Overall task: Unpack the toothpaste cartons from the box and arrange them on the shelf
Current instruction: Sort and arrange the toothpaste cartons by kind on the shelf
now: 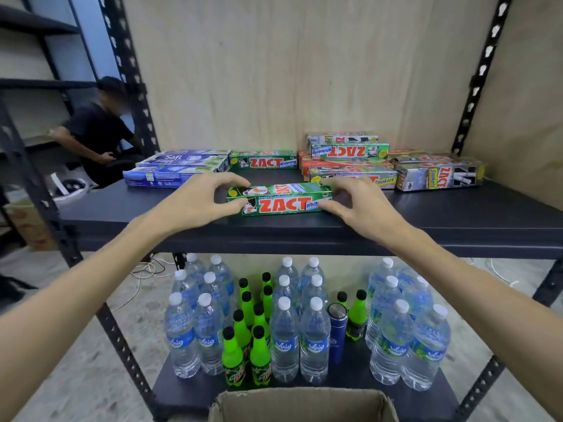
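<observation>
Head view: both hands set a green toothpaste carton on the shelf.

The left hand (198, 194) pinches the left end of the green ZACT carton (278, 199) and the right hand (355, 197) pinches its right end, so the carton lies between them, lengthwise along the front of the dark shelf (457, 214), probably to square it with the row behind. Behind it lie another green carton (263, 160), blue Safi cartons (179, 167) to the left and a stack of red and silver ZACT cartons (350, 166) to the right. The open cardboard box (304, 403) sits below, near the bottles (285, 324) on the lower shelf.
</observation>
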Available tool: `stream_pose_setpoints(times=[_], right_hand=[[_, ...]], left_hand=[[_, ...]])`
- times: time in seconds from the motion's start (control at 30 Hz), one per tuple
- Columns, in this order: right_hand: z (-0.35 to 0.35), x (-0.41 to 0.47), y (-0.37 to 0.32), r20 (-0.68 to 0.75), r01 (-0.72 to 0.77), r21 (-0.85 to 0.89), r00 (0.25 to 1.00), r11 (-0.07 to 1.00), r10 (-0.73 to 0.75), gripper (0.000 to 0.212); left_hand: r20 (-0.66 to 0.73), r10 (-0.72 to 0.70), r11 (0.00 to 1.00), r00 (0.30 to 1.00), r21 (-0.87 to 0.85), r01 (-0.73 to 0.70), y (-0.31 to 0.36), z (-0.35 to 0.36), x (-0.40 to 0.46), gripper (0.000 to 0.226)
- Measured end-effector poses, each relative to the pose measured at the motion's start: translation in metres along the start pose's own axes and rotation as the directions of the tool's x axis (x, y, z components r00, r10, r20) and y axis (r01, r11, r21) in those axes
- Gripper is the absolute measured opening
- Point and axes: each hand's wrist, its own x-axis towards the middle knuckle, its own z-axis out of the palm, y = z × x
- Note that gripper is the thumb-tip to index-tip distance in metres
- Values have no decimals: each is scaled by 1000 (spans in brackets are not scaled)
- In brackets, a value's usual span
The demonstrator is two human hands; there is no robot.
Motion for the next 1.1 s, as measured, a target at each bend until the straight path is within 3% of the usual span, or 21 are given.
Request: stream_pose_setpoints(times=[0.1, 0.33, 0.5, 0.67, 0.87, 1.1], right_hand=[[6, 16, -2, -53, 78, -149, 995, 986, -87, 47], [18, 62, -2, -23, 198, -304, 976, 932, -215, 52], [25, 98, 2, 7, 161, -297, 986, 941, -166, 52], [35, 134, 0, 54, 167, -334, 986, 928, -158, 71], [48, 175, 9, 73, 149, -406, 989, 902, -130, 49], [59, 218, 27, 129, 184, -404, 981, 896, -143, 52]], left_hand=[[21, -2, 996, 1000, 85, 0, -17, -6, 8, 42], [-58, 44, 974, 997, 226, -30, -57, -5, 36, 42], [-49, 17, 946, 999, 323, 0, -77, -7, 65, 65], [-60, -58, 915, 997, 396, 77, -80, -5, 105, 46], [-41, -143, 894, 989, 423, 147, -97, -1, 154, 48], [28, -220, 955, 975, 212, 210, -115, -3, 193, 44]])
